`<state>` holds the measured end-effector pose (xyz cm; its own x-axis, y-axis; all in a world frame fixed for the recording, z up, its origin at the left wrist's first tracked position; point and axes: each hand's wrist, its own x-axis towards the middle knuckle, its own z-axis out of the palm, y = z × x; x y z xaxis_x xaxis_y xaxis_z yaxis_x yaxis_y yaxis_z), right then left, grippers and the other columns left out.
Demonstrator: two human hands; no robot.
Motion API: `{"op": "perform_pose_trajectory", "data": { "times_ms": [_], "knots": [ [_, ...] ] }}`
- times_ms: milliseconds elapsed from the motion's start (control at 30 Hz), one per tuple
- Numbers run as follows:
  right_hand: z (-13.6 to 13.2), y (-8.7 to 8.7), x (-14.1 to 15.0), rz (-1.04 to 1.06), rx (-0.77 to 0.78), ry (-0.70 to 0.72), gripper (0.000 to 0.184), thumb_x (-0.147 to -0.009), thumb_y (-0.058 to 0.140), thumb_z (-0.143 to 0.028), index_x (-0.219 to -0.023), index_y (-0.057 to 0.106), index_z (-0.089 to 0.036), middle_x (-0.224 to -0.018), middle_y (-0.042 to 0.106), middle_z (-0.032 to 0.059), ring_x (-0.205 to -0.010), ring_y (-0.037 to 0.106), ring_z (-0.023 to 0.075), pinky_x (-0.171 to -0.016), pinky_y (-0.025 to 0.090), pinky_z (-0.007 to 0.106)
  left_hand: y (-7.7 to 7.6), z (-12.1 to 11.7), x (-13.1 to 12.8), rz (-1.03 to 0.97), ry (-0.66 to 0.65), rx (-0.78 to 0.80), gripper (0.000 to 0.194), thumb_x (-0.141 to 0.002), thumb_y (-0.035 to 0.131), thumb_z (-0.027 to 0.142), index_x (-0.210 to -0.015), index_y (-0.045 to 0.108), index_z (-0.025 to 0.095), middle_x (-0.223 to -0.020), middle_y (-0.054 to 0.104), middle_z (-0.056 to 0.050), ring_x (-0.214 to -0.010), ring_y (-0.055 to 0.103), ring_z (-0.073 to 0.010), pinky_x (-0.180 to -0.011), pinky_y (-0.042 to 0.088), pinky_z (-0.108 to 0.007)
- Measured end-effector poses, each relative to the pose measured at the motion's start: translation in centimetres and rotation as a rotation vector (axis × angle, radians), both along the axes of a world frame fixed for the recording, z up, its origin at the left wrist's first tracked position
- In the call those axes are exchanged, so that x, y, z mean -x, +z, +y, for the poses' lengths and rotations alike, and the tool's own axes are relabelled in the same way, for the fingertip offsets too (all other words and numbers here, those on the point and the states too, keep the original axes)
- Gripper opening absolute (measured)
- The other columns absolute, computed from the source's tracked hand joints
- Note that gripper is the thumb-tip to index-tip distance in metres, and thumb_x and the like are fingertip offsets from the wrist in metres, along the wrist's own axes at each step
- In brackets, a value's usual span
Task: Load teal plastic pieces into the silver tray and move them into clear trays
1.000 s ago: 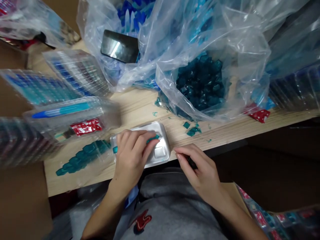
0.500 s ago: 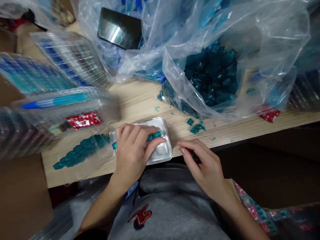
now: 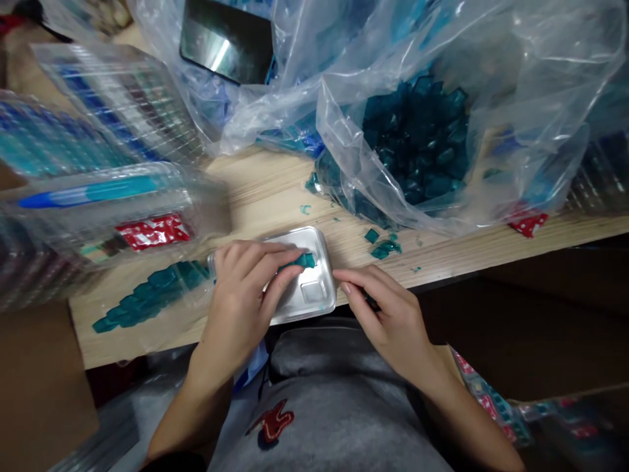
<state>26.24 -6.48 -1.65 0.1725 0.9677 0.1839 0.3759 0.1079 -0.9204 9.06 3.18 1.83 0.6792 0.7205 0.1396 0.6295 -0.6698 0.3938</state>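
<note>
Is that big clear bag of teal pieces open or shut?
Open: the clear plastic bag gapes at its mouth, dark teal pieces showing inside.

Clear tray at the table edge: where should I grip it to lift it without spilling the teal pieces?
Probably by the bare right short rim of the clear tray, coming from the right. The left hand covers its left part, the teal pieces sit along the far side, and that right corner is uncovered, next to the right hand.
</note>
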Motion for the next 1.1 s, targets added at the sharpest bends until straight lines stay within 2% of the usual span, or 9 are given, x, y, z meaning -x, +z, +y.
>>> {"op": "perform_pose_trajectory", "data": {
  "times_ms": [167, 433, 533, 633, 733, 800, 867, 967, 1100],
  "knots": [
    [1.4, -0.4, 0.9, 0.136, 0.115, -0.053, 0.017, -0.092, 0.057, -0.013, -0.098, 0.072, -0.013, -0.077, 0.061, 0.0005, -0.071, 0.059, 0.0095, -0.063, 0.047, 0.020, -0.4, 0.3, -0.1, -0.020, 0.037, 0.028, 0.017, -0.097, 0.051, 0.028, -0.104, 0.065, 0.022, -0.097, 0.071, -0.003, -0.090, 0.060, -0.0210, -0.081, 0.040, -0.040],
    [3.0, 0.1, 2.0, 0.336, 0.210, -0.137, 0.008, -0.084, 0.066, -0.015, -0.090, 0.072, -0.015, -0.069, 0.054, -0.0036, -0.064, 0.054, 0.0084, -0.059, 0.047, 0.019, -0.4, 0.4, 0.0, -0.041, 0.013, 0.099, 0.017, -0.096, 0.053, 0.033, -0.101, 0.063, 0.021, -0.097, 0.070, -0.003, -0.093, 0.061, -0.0209, -0.082, 0.041, -0.040],
    [2.5, -0.3, 2.2, 0.232, 0.129, -0.147, 0.009, -0.087, 0.063, -0.013, -0.092, 0.071, -0.015, -0.073, 0.057, -0.0019, -0.068, 0.055, 0.0092, -0.062, 0.048, 0.020, -0.4, 0.2, -0.2, 0.023, -0.030, -0.013, 0.014, -0.094, 0.055, 0.031, -0.101, 0.061, 0.020, -0.099, 0.070, -0.005, -0.093, 0.060, -0.0219, -0.082, 0.041, -0.040],
    [2.3, -1.1, 2.2, 0.035, -0.008, -0.089, 0.020, -0.092, 0.058, -0.013, -0.107, 0.070, -0.017, -0.080, 0.059, 0.0006, -0.072, 0.057, 0.0108, -0.067, 0.049, 0.023, -0.5, 0.1, -0.5, 0.079, -0.046, -0.177, 0.013, -0.093, 0.057, 0.028, -0.101, 0.061, 0.018, -0.098, 0.070, -0.006, -0.091, 0.059, -0.0234, -0.083, 0.042, -0.042],
    [2.5, -1.6, 1.8, -0.117, -0.107, -0.045, 0.023, -0.095, 0.055, -0.019, -0.113, 0.070, -0.017, -0.079, 0.058, 0.0015, -0.071, 0.057, 0.0116, -0.064, 0.049, 0.023, -0.2, -0.2, 0.0, 0.087, -0.066, -0.231, 0.017, -0.092, 0.059, 0.026, -0.107, 0.060, 0.018, -0.104, 0.068, -0.008, -0.093, 0.058, -0.0243, -0.082, 0.044, -0.042],
    [2.9, -1.5, 1.6, -0.154, -0.121, -0.027, 0.023, -0.094, 0.057, -0.025, -0.109, 0.072, -0.015, -0.077, 0.058, 0.0023, -0.070, 0.058, 0.0117, -0.062, 0.048, 0.022, 0.3, -0.7, 1.3, 0.046, -0.080, -0.182, 0.022, -0.092, 0.059, 0.021, -0.113, 0.057, 0.018, -0.106, 0.065, -0.008, -0.095, 0.059, -0.0222, -0.080, 0.046, -0.038],
    [3.3, -1.2, 1.5, -0.171, -0.109, -0.013, 0.022, -0.094, 0.058, -0.027, -0.104, 0.073, -0.015, -0.078, 0.060, 0.0024, -0.069, 0.059, 0.0113, -0.062, 0.047, 0.022, 0.9, -1.4, 2.9, 0.032, -0.123, -0.029, 0.021, -0.094, 0.055, 0.018, -0.115, 0.056, 0.018, -0.104, 0.063, -0.006, -0.095, 0.060, -0.0175, -0.080, 0.048, -0.031],
    [3.8, -0.7, 1.6, -0.197, -0.056, -0.004, 0.018, -0.094, 0.059, -0.025, -0.100, 0.074, -0.018, -0.077, 0.062, 0.0007, -0.064, 0.057, 0.0101, -0.060, 0.046, 0.022, 1.3, -1.9, 5.0, 0.099, -0.199, 0.254, 0.013, -0.098, 0.048, 0.022, -0.106, 0.058, 0.021, -0.097, 0.063, 0.000, -0.088, 0.062, -0.0121, -0.076, 0.049, -0.024],
    [3.7, -0.6, 1.6, -0.214, -0.007, -0.011, 0.021, -0.093, 0.059, -0.023, -0.107, 0.072, -0.014, -0.079, 0.062, 0.0026, -0.065, 0.055, 0.0117, -0.062, 0.046, 0.024, 0.9, -1.1, 6.0, 0.129, -0.209, 0.388, 0.017, -0.100, 0.045, 0.031, -0.097, 0.059, 0.023, -0.092, 0.062, 0.002, -0.084, 0.061, -0.0126, -0.071, 0.048, -0.025]
  ]
}}
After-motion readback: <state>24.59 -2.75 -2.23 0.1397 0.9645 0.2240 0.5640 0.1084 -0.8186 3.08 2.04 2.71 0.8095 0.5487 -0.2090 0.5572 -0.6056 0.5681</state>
